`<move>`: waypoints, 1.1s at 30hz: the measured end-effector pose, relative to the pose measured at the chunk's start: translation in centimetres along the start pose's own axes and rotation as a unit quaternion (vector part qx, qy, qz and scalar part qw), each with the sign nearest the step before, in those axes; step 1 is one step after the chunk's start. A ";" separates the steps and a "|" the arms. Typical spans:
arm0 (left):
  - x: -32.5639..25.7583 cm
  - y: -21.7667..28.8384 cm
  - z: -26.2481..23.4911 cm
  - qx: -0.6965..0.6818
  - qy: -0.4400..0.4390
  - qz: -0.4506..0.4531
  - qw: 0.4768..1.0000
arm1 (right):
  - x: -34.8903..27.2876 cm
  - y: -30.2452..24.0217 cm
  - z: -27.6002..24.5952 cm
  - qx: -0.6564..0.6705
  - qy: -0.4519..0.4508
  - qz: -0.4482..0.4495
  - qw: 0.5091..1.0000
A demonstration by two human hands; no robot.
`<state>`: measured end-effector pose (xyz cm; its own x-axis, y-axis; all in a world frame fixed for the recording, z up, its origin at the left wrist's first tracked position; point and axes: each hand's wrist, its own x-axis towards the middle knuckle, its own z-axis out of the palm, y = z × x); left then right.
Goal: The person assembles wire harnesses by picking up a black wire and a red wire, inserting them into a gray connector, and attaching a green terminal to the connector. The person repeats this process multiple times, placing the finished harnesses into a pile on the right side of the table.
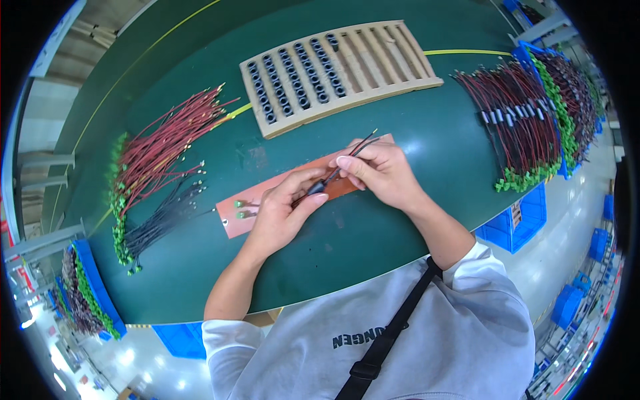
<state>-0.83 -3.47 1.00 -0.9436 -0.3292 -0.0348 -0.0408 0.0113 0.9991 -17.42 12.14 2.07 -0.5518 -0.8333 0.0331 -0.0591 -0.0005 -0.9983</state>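
While the left hand (280, 210) grips a small black cylinder (317, 188), the right hand (385, 175) pinches thin, dark, flexible wires (361, 145).

This is an electrical assembly workshop: a green counter (373, 233) carries red wires (167, 147) massed at ten o'clock, more connector-ended leads (513, 133) at two, and a slotted wooden tray (353, 102) at twelve. Blue bins (567, 307) stand over a glossy floor (543, 270) at four.
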 end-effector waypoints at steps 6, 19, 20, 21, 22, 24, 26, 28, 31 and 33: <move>-0.3 6.2 -1.7 0.316 0.026 0.099 0.943 | -0.9 -1.3 1.4 0.177 0.024 0.041 0.983; -0.1 8.4 3.4 0.411 -0.058 0.254 0.874 | -6.8 -2.4 -1.1 0.214 -0.037 0.068 0.974; 0.5 9.3 3.3 0.305 -0.053 0.299 0.903 | -7.1 -2.8 -2.6 0.207 -0.009 0.030 0.978; 1.0 9.9 2.9 0.195 -0.046 0.339 0.919 | -7.4 -3.8 -4.1 0.193 0.061 0.012 0.979; 1.2 10.8 2.6 0.082 -0.035 0.372 0.924 | -7.6 -4.1 -6.0 0.175 0.127 -0.008 0.976; 0.9 13.8 2.8 -0.086 -0.037 0.418 0.903 | -8.0 -3.5 -10.7 0.121 0.255 -0.115 0.952; -1.0 16.0 2.5 -0.172 -0.024 0.433 0.885 | -8.1 -3.5 -15.6 0.037 0.326 -0.163 0.931; -2.7 16.8 2.2 -0.245 -0.020 0.429 0.869 | -9.6 -3.4 -20.3 -0.030 0.380 -0.147 0.913; -4.3 17.5 1.3 -0.284 -0.006 0.444 0.850 | -10.5 -3.4 -24.5 -0.166 0.394 -0.093 0.899; -4.8 17.2 0.9 -0.287 0.003 0.454 0.844 | -11.0 -2.8 -26.8 -0.200 0.394 -0.071 0.894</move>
<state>2.67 -0.82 18.31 -0.4992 -0.4347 0.7495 0.8648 -0.1967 0.4619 -33.45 36.13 5.78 -0.9207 -0.1920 0.3398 -0.3810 0.2535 -0.8892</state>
